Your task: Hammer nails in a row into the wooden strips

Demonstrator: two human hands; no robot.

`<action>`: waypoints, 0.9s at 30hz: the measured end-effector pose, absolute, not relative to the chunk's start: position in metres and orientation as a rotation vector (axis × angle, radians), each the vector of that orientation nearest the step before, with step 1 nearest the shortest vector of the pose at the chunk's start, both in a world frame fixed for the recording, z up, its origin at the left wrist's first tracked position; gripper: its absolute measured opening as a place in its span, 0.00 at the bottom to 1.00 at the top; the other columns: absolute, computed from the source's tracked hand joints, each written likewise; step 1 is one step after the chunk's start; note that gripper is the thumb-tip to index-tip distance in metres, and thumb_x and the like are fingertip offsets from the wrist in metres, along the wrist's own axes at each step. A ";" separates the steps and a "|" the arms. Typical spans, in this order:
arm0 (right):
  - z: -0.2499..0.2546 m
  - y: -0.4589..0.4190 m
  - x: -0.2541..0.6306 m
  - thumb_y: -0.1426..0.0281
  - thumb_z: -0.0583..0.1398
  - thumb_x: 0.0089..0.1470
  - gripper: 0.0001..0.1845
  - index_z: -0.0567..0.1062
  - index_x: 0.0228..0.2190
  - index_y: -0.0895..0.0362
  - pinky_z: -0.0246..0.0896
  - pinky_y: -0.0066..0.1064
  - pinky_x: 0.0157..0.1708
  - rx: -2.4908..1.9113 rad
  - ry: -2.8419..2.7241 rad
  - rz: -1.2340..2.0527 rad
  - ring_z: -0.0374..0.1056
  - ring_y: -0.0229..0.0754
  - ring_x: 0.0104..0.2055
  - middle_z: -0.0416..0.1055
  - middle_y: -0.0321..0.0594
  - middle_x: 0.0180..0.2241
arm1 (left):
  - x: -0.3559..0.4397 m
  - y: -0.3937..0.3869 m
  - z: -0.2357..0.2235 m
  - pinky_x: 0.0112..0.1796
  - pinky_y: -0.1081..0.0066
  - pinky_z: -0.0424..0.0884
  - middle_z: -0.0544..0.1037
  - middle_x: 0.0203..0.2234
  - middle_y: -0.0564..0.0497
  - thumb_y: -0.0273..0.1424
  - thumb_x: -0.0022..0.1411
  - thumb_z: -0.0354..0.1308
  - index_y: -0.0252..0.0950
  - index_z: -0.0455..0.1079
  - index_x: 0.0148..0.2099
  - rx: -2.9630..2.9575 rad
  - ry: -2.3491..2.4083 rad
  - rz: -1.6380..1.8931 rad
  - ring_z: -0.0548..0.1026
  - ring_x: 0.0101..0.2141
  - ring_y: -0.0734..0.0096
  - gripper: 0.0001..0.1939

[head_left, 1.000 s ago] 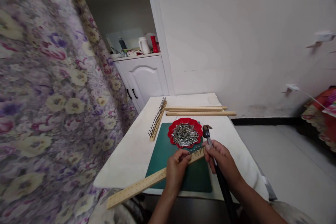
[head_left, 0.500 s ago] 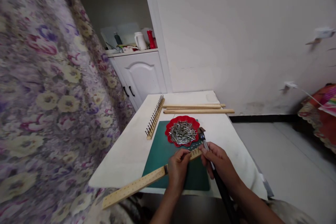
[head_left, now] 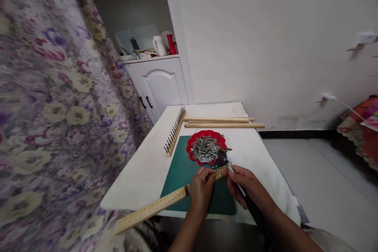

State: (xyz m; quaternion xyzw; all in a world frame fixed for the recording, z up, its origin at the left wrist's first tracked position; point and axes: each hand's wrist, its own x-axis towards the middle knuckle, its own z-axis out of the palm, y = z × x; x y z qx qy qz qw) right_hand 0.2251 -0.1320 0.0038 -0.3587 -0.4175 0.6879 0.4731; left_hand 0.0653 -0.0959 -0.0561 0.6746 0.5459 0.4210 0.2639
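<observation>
A drilled wooden strip point(head_left: 152, 209) slants across the green cutting mat point(head_left: 180, 165), its near end jutting past the table edge. My left hand point(head_left: 201, 189) is closed over the strip, thumb and fingers pinched near several upright nails point(head_left: 219, 171); whether a nail is between the fingertips is hidden. A hammer point(head_left: 243, 193) with a metal shaft and dark handle is in my right hand point(head_left: 251, 189), gripped along the shaft. Its dark head hangs by the near right rim of a red scalloped bowl point(head_left: 190, 156), which holds a heap of loose nails point(head_left: 205, 149).
Another strip point(head_left: 175, 136) with a row of upright nails lies at the table's left. Wooden strips point(head_left: 224, 125) lie along the back of the white-covered table point(head_left: 138, 173). A floral curtain point(head_left: 73, 106) hangs on the left; a white cabinet point(head_left: 159, 82) stands behind.
The hammer head has swung left and lower, toward the bowl's near rim and the nails in the strip. My left hand and the strip have hardly moved.
</observation>
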 end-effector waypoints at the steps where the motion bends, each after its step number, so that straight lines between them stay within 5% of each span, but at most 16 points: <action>1: 0.003 -0.133 0.225 0.58 0.58 0.50 0.15 0.66 0.29 0.58 0.38 0.19 0.06 -0.860 -1.018 1.718 0.53 0.27 0.06 0.69 0.29 0.15 | 0.065 -0.096 -0.056 0.30 0.75 0.60 0.74 0.26 0.53 0.30 0.56 0.56 0.37 0.74 0.30 1.824 1.477 1.134 0.70 0.28 0.71 0.07; 27: -0.005 -0.138 0.214 0.56 0.59 0.49 0.18 0.66 0.32 0.58 0.35 0.19 0.05 -0.893 -1.041 1.826 0.54 0.29 0.05 0.69 0.30 0.13 | 0.066 -0.097 -0.054 0.26 0.76 0.55 0.69 0.22 0.55 0.30 0.54 0.56 0.37 0.71 0.25 1.761 1.511 1.103 0.66 0.24 0.73 0.07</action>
